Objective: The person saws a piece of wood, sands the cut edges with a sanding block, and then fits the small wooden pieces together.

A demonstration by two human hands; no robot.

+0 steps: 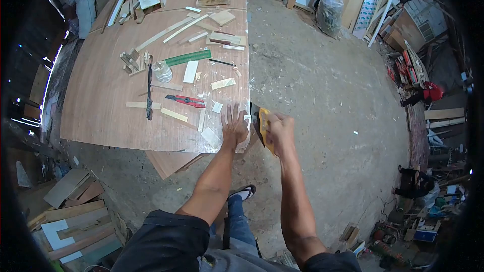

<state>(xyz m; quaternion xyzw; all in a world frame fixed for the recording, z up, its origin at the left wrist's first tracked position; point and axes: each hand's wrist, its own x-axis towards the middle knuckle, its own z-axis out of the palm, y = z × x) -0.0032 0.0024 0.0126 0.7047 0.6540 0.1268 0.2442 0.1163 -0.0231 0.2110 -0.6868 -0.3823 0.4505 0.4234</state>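
My right hand (280, 130) is wrapped round the yellow handle of a saw-like tool (265, 130), just off the right edge of the wooden table (101, 95). The tool's dark blade is partly hidden. My left hand (235, 125) lies on the table's near right corner, fingers spread, with its thumb side beside a small white piece (247, 118) at the edge. Left of it are a small white tile (217, 107), a red utility knife (186, 101) and a pale strip (174, 115).
Further up the table are a green ruler (188, 58), a clear jar (162, 72), a pencil (222, 62) and wood offcuts. Scrap boards (80, 221) lie on the floor at lower left. A filled bag (329, 15) and leaning boards stand at upper right.
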